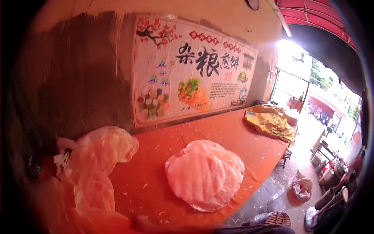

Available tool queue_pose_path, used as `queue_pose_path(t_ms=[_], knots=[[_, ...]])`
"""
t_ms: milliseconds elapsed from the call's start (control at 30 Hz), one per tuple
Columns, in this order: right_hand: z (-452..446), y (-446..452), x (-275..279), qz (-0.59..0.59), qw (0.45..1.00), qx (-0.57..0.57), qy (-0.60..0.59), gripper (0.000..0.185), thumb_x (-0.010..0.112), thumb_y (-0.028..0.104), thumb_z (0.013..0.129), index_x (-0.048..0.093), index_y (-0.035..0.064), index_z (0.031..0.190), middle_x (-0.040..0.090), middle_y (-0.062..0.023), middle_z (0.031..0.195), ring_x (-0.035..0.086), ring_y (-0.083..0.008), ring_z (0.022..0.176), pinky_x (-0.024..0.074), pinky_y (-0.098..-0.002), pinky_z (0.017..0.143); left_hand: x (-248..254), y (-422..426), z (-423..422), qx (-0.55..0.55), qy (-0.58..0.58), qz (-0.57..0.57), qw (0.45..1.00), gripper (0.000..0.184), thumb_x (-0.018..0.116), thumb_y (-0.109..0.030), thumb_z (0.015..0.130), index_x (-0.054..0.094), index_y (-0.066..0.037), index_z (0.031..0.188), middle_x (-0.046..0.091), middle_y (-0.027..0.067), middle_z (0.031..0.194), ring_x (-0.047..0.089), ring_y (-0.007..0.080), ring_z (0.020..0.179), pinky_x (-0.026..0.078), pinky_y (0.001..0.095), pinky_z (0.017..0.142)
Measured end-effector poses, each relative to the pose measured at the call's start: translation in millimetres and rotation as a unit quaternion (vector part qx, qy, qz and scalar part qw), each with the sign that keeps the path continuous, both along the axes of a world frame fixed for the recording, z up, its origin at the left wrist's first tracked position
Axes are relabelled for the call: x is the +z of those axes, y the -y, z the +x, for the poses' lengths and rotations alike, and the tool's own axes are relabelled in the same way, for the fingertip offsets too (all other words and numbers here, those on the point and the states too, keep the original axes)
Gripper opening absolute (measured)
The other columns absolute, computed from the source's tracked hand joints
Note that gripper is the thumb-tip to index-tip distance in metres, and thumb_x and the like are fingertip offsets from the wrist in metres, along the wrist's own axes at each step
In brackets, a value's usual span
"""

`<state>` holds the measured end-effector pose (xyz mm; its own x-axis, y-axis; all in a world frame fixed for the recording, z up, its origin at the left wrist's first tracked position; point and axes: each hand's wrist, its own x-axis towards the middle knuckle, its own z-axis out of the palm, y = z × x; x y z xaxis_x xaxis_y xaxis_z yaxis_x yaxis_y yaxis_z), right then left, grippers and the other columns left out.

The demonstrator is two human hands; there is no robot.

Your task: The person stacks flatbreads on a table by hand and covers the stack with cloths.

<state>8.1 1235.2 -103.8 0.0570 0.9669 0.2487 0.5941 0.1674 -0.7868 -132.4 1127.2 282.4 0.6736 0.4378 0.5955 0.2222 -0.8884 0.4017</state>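
The wall (70,58) closes the far side and carries a poster (187,84); the red desk (144,175) extends along its foot, from lower left toward upper right. Pale sheeting (93,163) lies crumpled over the desk's left end. The flatbreads (202,175) lie flat near mid-desk, right of the sheeting and apart from it, just inside the desk's open right-hand edge. Their combined outline is nearly round, so no strong long axis is presented; the top pieces overlap unevenly, with free margins toward the right. A yellow sack (270,121) rests beyond them, at the far right corner. A dark trouser leg (257,230) shows at the bottom border; relative to it, the flatbreads lie forward and slightly left. Neither of the hands is in view: finger spread, any grip, and which hand is nearer the flatbreads cannot be told.
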Motion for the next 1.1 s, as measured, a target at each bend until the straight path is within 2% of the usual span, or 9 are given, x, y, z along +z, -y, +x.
queue_pose_path(t_ms=[200,333,467,500,600,667,933,1033,1100], knots=[[165.5,12.2,62.2,0.193,0.971,-0.054,0.127,0.014,0.057,0.016,0.082,0.061,0.0056,0.073,0.062,-0.021,0.072,0.06,-0.0367,0.064,0.0479,-0.0462,0.058,-92.3,-17.5,6.8,0.073,0.001,-0.166,0.983,0.044,0.071,-0.019,0.083,0.048,-0.002,0.116,0.059,0.0107,0.104,0.06,0.0252,0.09,0.05,0.0362,0.079],[275.4,73.3,198.6,-0.028,0.915,-0.141,0.378,0.009,0.064,0.016,0.078,0.061,0.008,0.083,0.059,-0.0098,0.077,0.057,-0.0249,0.068,0.0442,-0.0404,0.057,-192.4,-43.3,-17.4,0.172,0.006,-0.264,0.949,0.036,0.071,-0.016,0.08,0.053,-0.001,0.107,0.061,0.0101,0.094,0.059,0.0248,0.082,0.049,0.0377,0.073],[356.2,94.5,261.3,0.157,0.601,-0.399,0.675,0.014,0.054,0.022,0.085,0.058,0.009,0.084,0.053,-0.0097,0.078,0.052,-0.0219,0.066,0.0439,-0.0379,0.058,-298.6,-71.5,-90.6,0.275,0.039,-0.271,0.922,0.029,0.072,-0.013,0.076,0.057,0.001,0.097,0.062,0.0095,0.085,0.058,0.0245,0.075,0.047,0.0393,0.067],[398.8,99.8,292.6,0.146,0.854,-0.292,0.405,0.013,0.051,0.019,0.086,0.058,0.0077,0.088,0.054,-0.0104,0.081,0.051,-0.0209,0.069,0.0444,-0.0367,0.059,-335.3,-86.9,-125.3,0.293,0.061,-0.25,0.921,0.028,0.072,-0.013,0.076,0.058,0.002,0.095,0.062,0.0093,0.082,0.057,0.0244,0.073,0.047,0.0396,0.066],[386.2,110.0,240.4,0.107,0.774,-0.348,0.519,0.011,0.057,0.007,0.077,0.065,0.0076,0.085,0.065,-0.0163,0.081,0.065,-0.0363,0.072,0.0487,-0.0489,0.059,-417.1,-94.3,-251.6,0.34,0.059,-0.175,0.922,0.022,0.072,-0.011,0.073,0.062,0.003,0.088,0.063,0.0089,0.075,0.056,0.0241,0.068,0.046,0.0408,0.061],[362.9,149.9,244.1,0.129,0.805,-0.281,0.506,0.007,0.06,0.012,0.082,0.063,0.0062,0.084,0.063,-0.0168,0.079,0.063,-0.0377,0.07,0.0493,-0.0505,0.062,-454.8,-119.7,-285.6,0.504,-0.156,-0.11,0.842,0.065,0.069,-0.017,0.076,0.048,0.004,0.134,0.057,0.025,0.131,0.053,0.0379,0.123,0.047,0.0428,0.097],[257.4,174.0,69.5,-0.197,0.979,-0.058,0.003,0.032,0.073,0.027,0.084,0.067,-0.0008,0.099,0.07,-0.0127,0.085,0.068,-0.0223,0.079,0.054,-0.035,0.071,-267.8,-81.8,-243.5,0.551,-0.241,-0.211,0.771,0.042,0.055,-0.001,0.079,0.057,0.006,0.121,0.066,0.0229,0.113,0.062,0.0347,0.109,0.048,0.0382,0.093],[167.5,153.0,50.3,-0.285,0.937,0.034,-0.197,0.04,0.069,0.034,0.089,0.066,-0.0032,0.102,0.069,-0.0115,0.088,0.067,-0.0208,0.079,0.0539,-0.0338,0.071,-361.0,-76.5,-337.3,0.428,-0.165,-0.083,0.885,0.044,0.059,-0.002,0.078,0.057,0.004,0.121,0.065,0.0156,0.108,0.062,0.0242,0.097,0.049,0.0376,0.088],[119.1,144.3,40.9,-0.312,0.918,0.086,-0.227,0.046,0.067,0.039,0.091,0.064,-0.0039,0.105,0.069,-0.0112,0.091,0.067,-0.0208,0.081,0.0541,-0.0335,0.072,-312.7,-30.9,-206.2,0.34,-0.139,-0.245,0.898,0.03,0.062,-0.006,0.077,0.059,0.002,0.105,0.054,0.0069,0.076,0.052,0.0205,0.064,0.048,0.0335,0.055]])
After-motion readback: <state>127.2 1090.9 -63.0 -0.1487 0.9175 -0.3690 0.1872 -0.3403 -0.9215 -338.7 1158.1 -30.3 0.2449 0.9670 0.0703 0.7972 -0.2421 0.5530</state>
